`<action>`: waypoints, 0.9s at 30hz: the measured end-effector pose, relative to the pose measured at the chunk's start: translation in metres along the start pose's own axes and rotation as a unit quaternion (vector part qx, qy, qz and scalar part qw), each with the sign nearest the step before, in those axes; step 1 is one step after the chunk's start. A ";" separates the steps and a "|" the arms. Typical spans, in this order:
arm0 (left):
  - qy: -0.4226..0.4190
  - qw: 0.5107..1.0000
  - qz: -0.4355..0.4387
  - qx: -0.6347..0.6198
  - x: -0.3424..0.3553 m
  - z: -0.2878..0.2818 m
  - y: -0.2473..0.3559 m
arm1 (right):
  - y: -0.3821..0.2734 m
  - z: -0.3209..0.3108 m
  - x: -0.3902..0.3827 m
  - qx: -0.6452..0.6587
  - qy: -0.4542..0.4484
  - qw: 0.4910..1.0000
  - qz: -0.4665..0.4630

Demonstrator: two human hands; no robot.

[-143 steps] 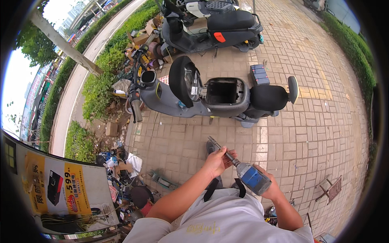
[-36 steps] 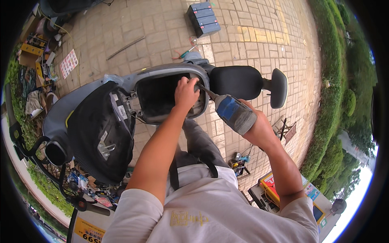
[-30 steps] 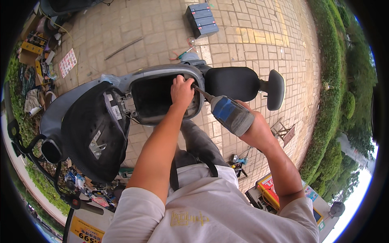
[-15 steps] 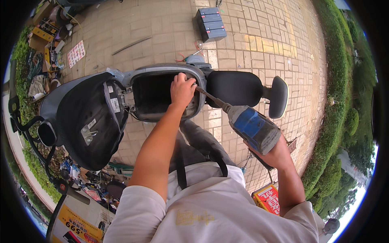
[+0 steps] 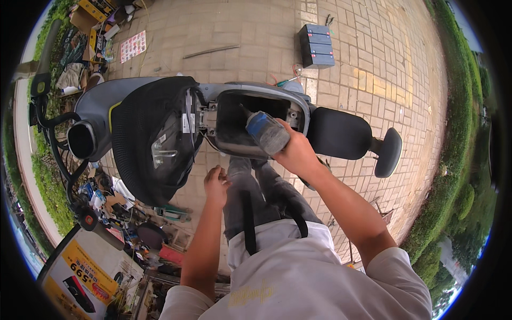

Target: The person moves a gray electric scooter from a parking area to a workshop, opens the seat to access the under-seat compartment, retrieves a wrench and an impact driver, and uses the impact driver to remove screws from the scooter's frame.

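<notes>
My right hand (image 5: 296, 152) grips a worn blue-and-grey power drill (image 5: 268, 133). Its long bit points up and left, over the dark open storage compartment (image 5: 229, 140) of a grey electric scooter. Below that compartment, near my trousered legs, my left hand (image 5: 216, 185) hangs apart from the scooter with its fingers curled. Whatever those fingers hold, if anything, is too small to see. The black seat (image 5: 149, 141) is tipped open to the left, its underside showing. A metal bracket (image 5: 293, 116) sits at the compartment's right end.
Right of the compartment are a black rear pad (image 5: 341, 132) and a backrest (image 5: 388, 153). A dark battery pack (image 5: 318, 47) stands on the paving beyond, with a thin metal bar (image 5: 212, 52) farther left. Clutter lies at left; a hedge (image 5: 450, 133) runs along the right.
The drill has swung left, from the compartment's right end to over its opening. My left hand has left that end and come down toward me. The view has shifted.
</notes>
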State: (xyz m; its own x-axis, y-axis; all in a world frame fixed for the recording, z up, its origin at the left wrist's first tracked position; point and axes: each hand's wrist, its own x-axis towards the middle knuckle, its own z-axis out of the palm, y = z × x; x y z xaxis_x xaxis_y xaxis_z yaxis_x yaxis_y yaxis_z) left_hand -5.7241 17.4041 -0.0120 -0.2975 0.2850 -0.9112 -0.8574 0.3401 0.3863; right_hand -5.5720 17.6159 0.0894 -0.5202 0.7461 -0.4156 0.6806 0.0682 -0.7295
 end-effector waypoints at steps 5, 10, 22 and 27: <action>-0.016 0.998 0.001 0.058 -0.015 -0.042 0.010 | 0.014 0.064 0.063 -0.047 -0.021 0.998 0.027; -0.039 0.994 -0.028 0.098 -0.014 -0.066 0.017 | 0.017 0.094 0.104 -0.104 -0.033 0.991 0.072; -0.058 0.973 -0.033 0.220 0.006 -0.100 0.048 | 0.038 0.127 0.134 -0.124 -0.086 0.980 0.131; -0.134 0.956 -0.033 0.261 -0.002 -0.083 0.066 | 0.031 0.113 0.118 -0.108 -0.073 0.985 0.112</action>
State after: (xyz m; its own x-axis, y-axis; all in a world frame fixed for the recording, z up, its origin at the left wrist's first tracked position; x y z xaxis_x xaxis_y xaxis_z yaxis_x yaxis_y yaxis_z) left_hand -5.8150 17.3519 0.0030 -0.0731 0.4429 -0.8936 -0.5242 0.7452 0.4122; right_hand -5.6709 17.6314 -0.0436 -0.4022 0.6569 -0.6378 0.8726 0.0642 -0.4842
